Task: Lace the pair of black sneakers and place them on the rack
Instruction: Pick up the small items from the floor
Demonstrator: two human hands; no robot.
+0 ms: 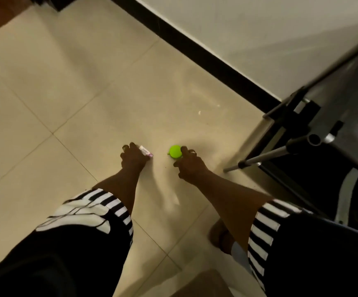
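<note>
No sneakers and no rack show in the head view. My left hand [133,156] reaches down to the tiled floor and curls its fingers round a small white and pink tube [146,151]. My right hand [187,162] is low beside it, its fingers curled against a bright green round object [175,151] on the floor. Both forearms stretch forward from black sleeves with white stripes.
Beige floor tiles [66,93] spread ahead and to the left. A white wall with a black skirting [206,54] runs diagonally at the back. A dark metal-framed piece of furniture [323,116] with a silver tripod leg [265,156] stands at the right. A foot [221,236] is below.
</note>
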